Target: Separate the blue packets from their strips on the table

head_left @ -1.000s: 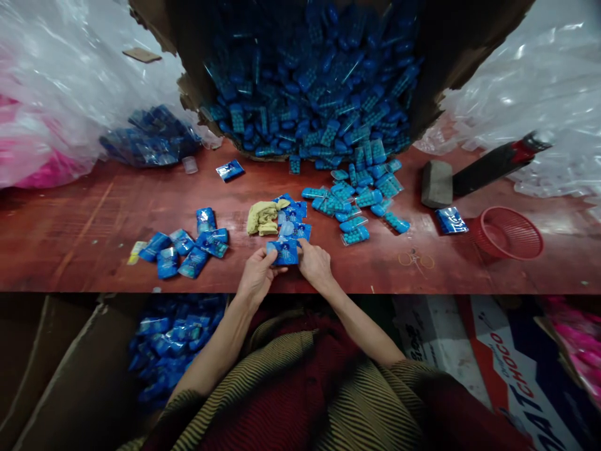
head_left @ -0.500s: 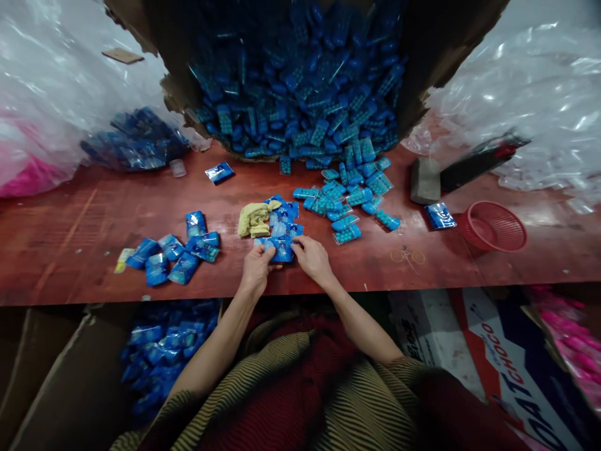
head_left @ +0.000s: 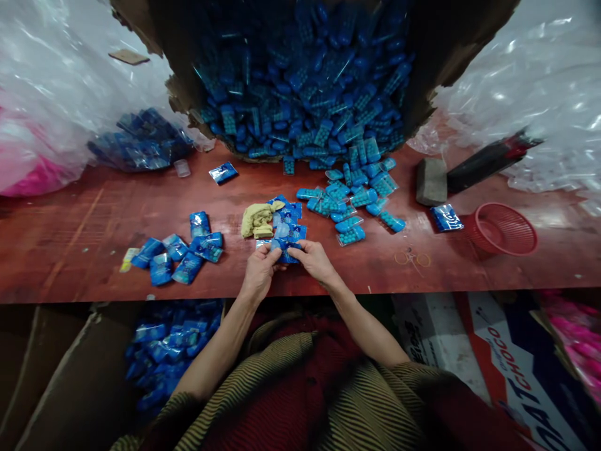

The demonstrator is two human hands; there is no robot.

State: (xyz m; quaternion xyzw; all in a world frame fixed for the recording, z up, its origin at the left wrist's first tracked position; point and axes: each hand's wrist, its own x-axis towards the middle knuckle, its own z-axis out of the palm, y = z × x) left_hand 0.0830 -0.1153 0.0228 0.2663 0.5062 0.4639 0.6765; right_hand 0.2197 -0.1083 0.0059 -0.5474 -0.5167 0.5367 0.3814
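Observation:
Between them, my left hand (head_left: 259,270) and my right hand (head_left: 318,263) pinch a small blue printed packet (head_left: 286,253) near the table's front edge. My thumbs lie on its top face; most of the other fingers are hidden below. Just beyond it, flat blue packets (head_left: 290,232) overlap in a stack beside a crumpled yellow cloth or glove (head_left: 256,218). To the left lies a group of plump blue packets (head_left: 188,266). Clear-and-blue containers of small blue balls (head_left: 335,203) are strewn to the right of the stack.
A torn cardboard box (head_left: 422,106) full of blue containers stands at the back. On the right are a grey block (head_left: 432,180), a red plastic basket (head_left: 504,228) and rubber bands (head_left: 413,258). Plastic bags (head_left: 526,94) line both sides. More blue packets (head_left: 173,344) sit below the table edge.
My hands have come closer together on the packet, and my right thumb has moved in over its face. The whole view has shifted slightly.

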